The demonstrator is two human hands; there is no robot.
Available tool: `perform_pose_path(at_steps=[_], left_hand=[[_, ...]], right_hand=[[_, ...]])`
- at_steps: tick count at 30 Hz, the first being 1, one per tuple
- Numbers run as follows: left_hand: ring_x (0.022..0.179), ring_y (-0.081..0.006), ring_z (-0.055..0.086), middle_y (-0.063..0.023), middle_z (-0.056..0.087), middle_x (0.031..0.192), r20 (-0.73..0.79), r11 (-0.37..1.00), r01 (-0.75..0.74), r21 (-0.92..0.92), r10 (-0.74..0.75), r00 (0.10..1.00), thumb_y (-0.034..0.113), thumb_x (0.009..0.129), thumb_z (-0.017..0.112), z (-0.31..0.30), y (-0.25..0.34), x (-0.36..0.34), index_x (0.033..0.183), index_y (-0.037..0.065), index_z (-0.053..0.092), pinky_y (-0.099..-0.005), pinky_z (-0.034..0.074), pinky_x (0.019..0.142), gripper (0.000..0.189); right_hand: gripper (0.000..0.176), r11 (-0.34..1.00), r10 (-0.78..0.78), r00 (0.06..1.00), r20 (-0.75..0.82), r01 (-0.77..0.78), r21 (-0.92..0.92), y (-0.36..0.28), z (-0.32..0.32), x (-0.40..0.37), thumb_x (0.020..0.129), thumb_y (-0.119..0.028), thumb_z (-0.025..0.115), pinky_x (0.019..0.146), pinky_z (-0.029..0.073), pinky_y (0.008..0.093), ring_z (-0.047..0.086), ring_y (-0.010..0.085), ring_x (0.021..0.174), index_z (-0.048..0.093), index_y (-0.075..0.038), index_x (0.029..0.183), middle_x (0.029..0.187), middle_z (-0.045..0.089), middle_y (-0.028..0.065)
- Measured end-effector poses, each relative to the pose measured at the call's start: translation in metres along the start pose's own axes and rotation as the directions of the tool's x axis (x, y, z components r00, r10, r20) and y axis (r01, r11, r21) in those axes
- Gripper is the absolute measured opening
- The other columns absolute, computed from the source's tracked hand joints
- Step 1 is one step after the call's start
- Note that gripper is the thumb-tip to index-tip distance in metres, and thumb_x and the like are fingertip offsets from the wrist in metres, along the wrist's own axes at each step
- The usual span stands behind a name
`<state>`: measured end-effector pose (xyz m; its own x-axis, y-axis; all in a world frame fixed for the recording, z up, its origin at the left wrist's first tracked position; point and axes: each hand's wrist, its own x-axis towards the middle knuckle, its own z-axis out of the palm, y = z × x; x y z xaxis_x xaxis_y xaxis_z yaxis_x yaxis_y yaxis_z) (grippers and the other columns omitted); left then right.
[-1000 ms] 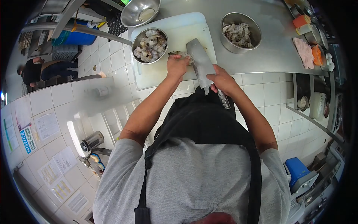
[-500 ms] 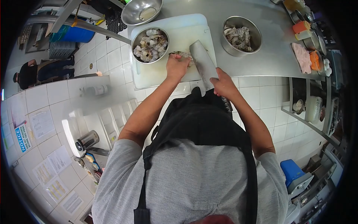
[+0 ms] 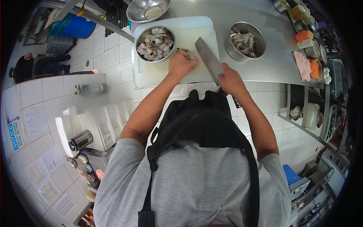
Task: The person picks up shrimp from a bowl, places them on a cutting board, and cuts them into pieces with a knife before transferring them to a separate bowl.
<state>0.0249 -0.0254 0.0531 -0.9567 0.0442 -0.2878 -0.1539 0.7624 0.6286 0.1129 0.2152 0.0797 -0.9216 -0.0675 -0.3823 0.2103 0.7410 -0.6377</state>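
My right hand (image 3: 231,80) is wrapped round the handle of a cleaver (image 3: 208,59), its broad blade slanting up and left over the white cutting board (image 3: 151,77). On the board my left hand (image 3: 181,64) has its fingers closed on a raw shrimp (image 3: 192,55), partly hidden by the fingers. The blade is just right of the shrimp. Raw shrimp (image 3: 153,47) fill a steel bowl (image 3: 138,53) at the board's left. More greyish shrimp pieces (image 3: 243,43) lie in a deeper steel bowl (image 3: 261,53) on the counter, right of the board.
An empty-looking steel bowl (image 3: 141,15) stands behind the board. Bottles (image 3: 304,36), a pink cloth (image 3: 302,66) and containers line the right end of the steel counter (image 3: 264,73). Another person (image 3: 38,68) stands far left, beyond a low tiled wall.
The cleaver has shifted slightly and its blade is now farther from the left fingers. My left hand has turned a little over the shrimp. The whole view has shifted slightly.
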Motion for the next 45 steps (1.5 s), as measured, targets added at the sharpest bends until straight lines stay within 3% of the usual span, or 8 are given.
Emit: perform_pose_path(at_steps=[5, 14, 19, 24, 31, 39, 43, 45], left_hand=[[0.094, -0.0358, 0.075, -0.0203, 0.075, 0.094, 0.071, 0.999, -0.044, 0.015, 0.043, 0.997, 0.043, 0.074, 0.086, -0.004, -0.009, -0.02, 0.109, 0.002, 0.067, -0.0431, 0.058, 0.087, 0.057], [0.082, -0.0268, 0.074, -0.0155, 0.076, 0.088, 0.085, 0.991, -0.061, -0.116, 0.072, 0.994, 0.041, 0.077, 0.087, -0.007, -0.026, -0.03, 0.111, 0.002, 0.071, -0.0397, 0.059, 0.078, 0.054], [0.077, -0.0278, 0.073, -0.0121, 0.075, 0.086, 0.103, 0.982, -0.092, -0.162, 0.11, 0.989, 0.031, 0.084, 0.084, -0.02, -0.023, -0.031, 0.113, 0.005, 0.074, -0.0394, 0.057, 0.073, 0.04], [0.112, -0.0308, 0.066, -0.0077, 0.071, 0.11, -0.05, 0.675, -0.693, 0.254, 0.725, 0.687, 0.009, 0.091, 0.07, -0.009, -0.028, -0.017, 0.11, 0.011, 0.076, -0.0463, 0.052, 0.094, 0.021], [0.113, -0.0346, 0.066, -0.0118, 0.071, 0.11, -0.11, 0.774, -0.54, 0.331, 0.6, 0.792, 0.012, 0.092, 0.066, 0.0, -0.006, -0.011, 0.1, 0.006, 0.075, -0.0528, 0.052, 0.094, 0.013], [0.097, -0.0436, 0.077, -0.026, 0.078, 0.094, 0.247, 0.842, -0.281, 0.461, 0.182, 0.952, 0.032, 0.096, 0.061, -0.025, 0.036, 0.0, 0.091, 0.0, 0.079, -0.0516, 0.062, 0.089, 0.037], [0.093, -0.0424, 0.076, -0.024, 0.077, 0.093, 0.219, 0.848, -0.268, 0.458, 0.185, 0.958, 0.029, 0.093, 0.065, -0.021, 0.037, -0.008, 0.092, 0.0, 0.079, -0.0522, 0.062, 0.086, 0.032], [0.086, -0.0415, 0.074, -0.0207, 0.074, 0.091, 0.012, 0.805, -0.461, 0.373, 0.493, 0.87, 0.023, 0.089, 0.068, -0.003, 0.015, -0.006, 0.091, 0.001, 0.079, -0.054, 0.06, 0.082, 0.025]], right_hand=[[0.03, 0.967, -0.024, 0.993, -0.112, -0.005, -0.257, -0.034, -0.026, 0.014, 0.096, -0.009, 0.059, 0.092, 0.056, 0.0578, 0.071, 0.0492, 0.104, 0.055, 0.001, 0.124, 0.106, 0.073, 0.0321], [0.022, 0.91, -0.114, 0.989, 0.094, 0.142, -0.388, -0.034, -0.029, -0.027, 0.094, -0.003, 0.059, 0.086, 0.056, 0.0582, 0.072, 0.0481, 0.097, 0.053, 0.001, 0.115, 0.099, 0.072, 0.0288], [0.021, 0.921, -0.093, 0.994, -0.06, 0.063, -0.385, -0.03, -0.044, -0.025, 0.095, -0.007, 0.061, 0.088, 0.055, 0.0585, 0.071, 0.0479, 0.099, 0.055, 0.0, 0.114, 0.1, 0.072, 0.0274], [0.037, 0.996, 0.022, 0.986, 0.166, -0.007, -0.092, -0.013, -0.048, -0.024, 0.095, -0.011, 0.062, 0.089, 0.054, 0.0599, 0.07, 0.0513, 0.099, 0.055, 0.003, 0.128, 0.102, 0.071, 0.0331], [0.037, 0.988, -0.015, 0.997, -0.08, 0.003, -0.156, -0.001, -0.027, -0.031, 0.097, -0.011, 0.061, 0.089, 0.054, 0.0606, 0.069, 0.0531, 0.099, 0.054, 0.003, 0.131, 0.105, 0.071, 0.0333], [0.03, 0.952, -0.164, 0.978, -0.128, 0.123, -0.279, -0.044, -0.01, -0.044, 0.102, -0.012, 0.061, 0.08, 0.057, 0.0587, 0.07, 0.0507, 0.093, 0.053, -0.002, 0.129, 0.112, 0.07, 0.0283], [0.023, 0.89, -0.176, 0.98, -0.087, 0.121, -0.44, -0.042, 0.009, -0.034, 0.092, -0.002, 0.06, 0.071, 0.062, 0.0515, 0.074, 0.0447, 0.082, 0.052, -0.002, 0.114, 0.1, 0.065, 0.0237], [0.025, 0.879, -0.184, 0.98, -0.08, 0.128, -0.459, -0.047, 0.004, -0.034, 0.091, -0.002, 0.061, 0.071, 0.062, 0.0502, 0.074, 0.044, 0.081, 0.051, -0.001, 0.114, 0.101, 0.065, 0.0243]])
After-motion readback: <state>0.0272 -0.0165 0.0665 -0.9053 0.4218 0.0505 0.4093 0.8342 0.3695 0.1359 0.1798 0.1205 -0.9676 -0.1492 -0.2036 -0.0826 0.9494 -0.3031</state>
